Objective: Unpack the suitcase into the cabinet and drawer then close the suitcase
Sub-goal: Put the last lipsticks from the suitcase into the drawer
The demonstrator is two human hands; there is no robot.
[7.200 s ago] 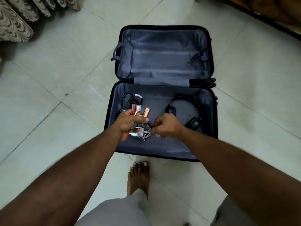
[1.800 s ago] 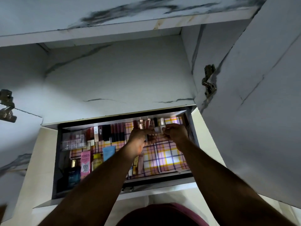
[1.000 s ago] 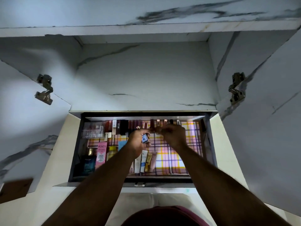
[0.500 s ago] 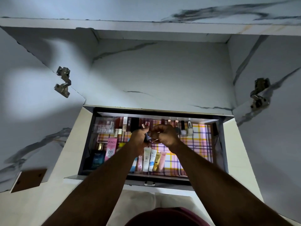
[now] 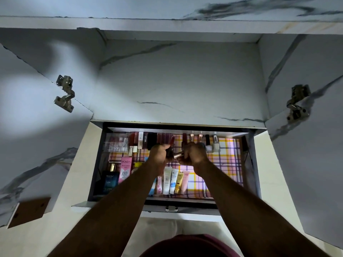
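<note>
Grasping a rose-gold metal lipstick tube (image 5: 178,155), the right hand (image 5: 193,153) meets the left hand (image 5: 159,154), which is clenched round a dark item I cannot identify. Both hover over the open dark-framed drawer (image 5: 251,164) lined with plaid paper. A row of upright lipsticks and small bottles (image 5: 199,139) lines its back edge; squeeze tubes (image 5: 172,179) lie nearer the front. Judgement: unpacking is partly done, with held items yet to be placed. Suitcase out of view; its contents and closing cannot be verified

hands (image 5: 193,154) over open drawer (image 5: 248,164) (cosmetics inside)
</note>
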